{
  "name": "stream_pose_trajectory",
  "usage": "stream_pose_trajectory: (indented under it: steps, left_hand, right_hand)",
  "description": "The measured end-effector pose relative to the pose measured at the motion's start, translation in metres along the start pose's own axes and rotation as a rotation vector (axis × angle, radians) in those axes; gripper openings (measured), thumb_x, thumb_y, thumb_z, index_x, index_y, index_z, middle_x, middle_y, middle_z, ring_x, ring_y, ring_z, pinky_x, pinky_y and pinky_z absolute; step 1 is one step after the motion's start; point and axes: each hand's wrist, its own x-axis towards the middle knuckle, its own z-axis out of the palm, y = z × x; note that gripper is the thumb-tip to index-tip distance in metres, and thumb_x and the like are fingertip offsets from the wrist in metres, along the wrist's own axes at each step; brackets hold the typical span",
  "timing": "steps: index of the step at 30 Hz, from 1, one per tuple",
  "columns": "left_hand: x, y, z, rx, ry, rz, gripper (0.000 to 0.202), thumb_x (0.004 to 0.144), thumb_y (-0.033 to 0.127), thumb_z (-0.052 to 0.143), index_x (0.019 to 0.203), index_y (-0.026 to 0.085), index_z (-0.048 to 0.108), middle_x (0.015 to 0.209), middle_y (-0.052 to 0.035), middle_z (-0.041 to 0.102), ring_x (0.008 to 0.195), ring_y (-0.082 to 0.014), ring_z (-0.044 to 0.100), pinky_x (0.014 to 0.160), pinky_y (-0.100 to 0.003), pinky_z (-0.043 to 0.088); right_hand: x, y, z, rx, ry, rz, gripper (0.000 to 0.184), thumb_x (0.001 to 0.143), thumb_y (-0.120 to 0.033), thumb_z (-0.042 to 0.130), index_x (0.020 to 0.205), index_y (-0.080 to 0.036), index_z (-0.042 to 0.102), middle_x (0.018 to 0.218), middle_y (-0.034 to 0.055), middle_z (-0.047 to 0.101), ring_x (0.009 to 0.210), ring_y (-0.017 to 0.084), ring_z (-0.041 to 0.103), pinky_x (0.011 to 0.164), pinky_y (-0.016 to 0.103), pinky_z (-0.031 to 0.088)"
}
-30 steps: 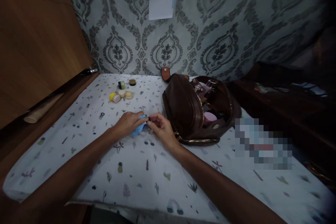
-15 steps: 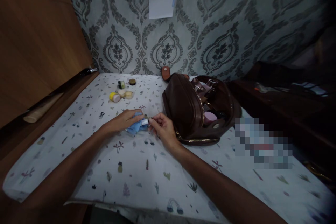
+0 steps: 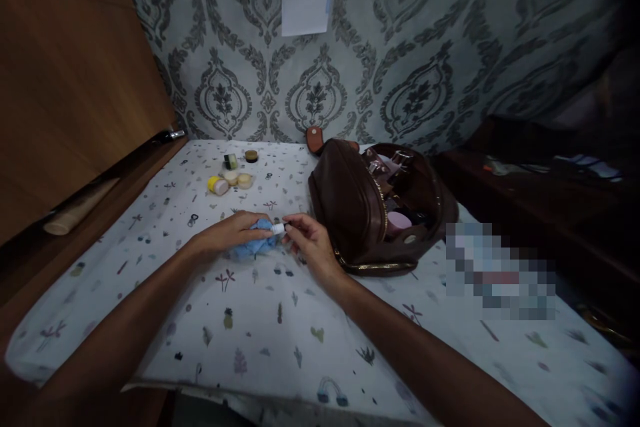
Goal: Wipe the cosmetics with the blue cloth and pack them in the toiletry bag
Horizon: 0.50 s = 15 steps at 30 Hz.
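Note:
My left hand (image 3: 235, 229) is closed on a crumpled blue cloth (image 3: 255, 245), which is wrapped against a small white tube (image 3: 278, 229). My right hand (image 3: 311, 240) pinches the dark end of that tube between thumb and fingertips. Just right of my right hand lies a brown leather bag (image 3: 345, 200), unzipped, with a pink round item (image 3: 399, 221) and other small things inside. Behind my left hand are a small yellow-and-white container (image 3: 217, 185), pale round jars (image 3: 244, 180), a dark green-and-white box (image 3: 230, 161) and a brown-lidded pot (image 3: 251, 156).
A cloth with small printed figures (image 3: 280, 347) covers the surface. A wooden panel (image 3: 75, 80) rises at the left, above a rolled tan object (image 3: 80, 208). Patterned wallpaper with a white card (image 3: 305, 15) stands behind. A blurred-out item (image 3: 500, 273) lies right of the bag.
The blue cloth has shifted round the tube, and my left thumb now presses over it. The tube has turned to lie more level. My right hand has hardly moved.

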Motion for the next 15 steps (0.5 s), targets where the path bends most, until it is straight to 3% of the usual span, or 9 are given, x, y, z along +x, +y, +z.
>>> stream_pose_trajectory:
  steps: [8, 15]
  left_hand:
    - [0.0034, -0.0012, 0.0003, 0.025, 0.146, 0.003, 0.043, 0.093, 0.055, 0.045, 0.073, 0.018, 0.051, 0.071, 0.0027, 0.049, 0.067, -0.013, 0.047, 0.063, -0.024, 0.037]
    - [0.006, -0.0062, 0.002, 0.024, 0.315, -0.017, 0.041, 0.093, 0.054, 0.045, 0.076, 0.018, 0.054, 0.07, 0.0022, 0.05, 0.067, -0.0146, 0.048, 0.063, -0.026, 0.039]
  right_hand:
    - [0.0021, 0.0044, 0.0012, -0.004, 0.004, 0.003, 0.029, 0.072, -0.041, 0.071, 0.09, -0.019, 0.063, 0.063, -0.0027, 0.059, 0.051, 0.01, 0.052, 0.041, 0.02, 0.035]
    - [0.0022, 0.0058, 0.0001, -0.049, 0.005, -0.021, 0.027, 0.075, -0.041, 0.069, 0.089, -0.019, 0.062, 0.06, -0.0043, 0.056, 0.048, 0.009, 0.049, 0.041, 0.021, 0.034]
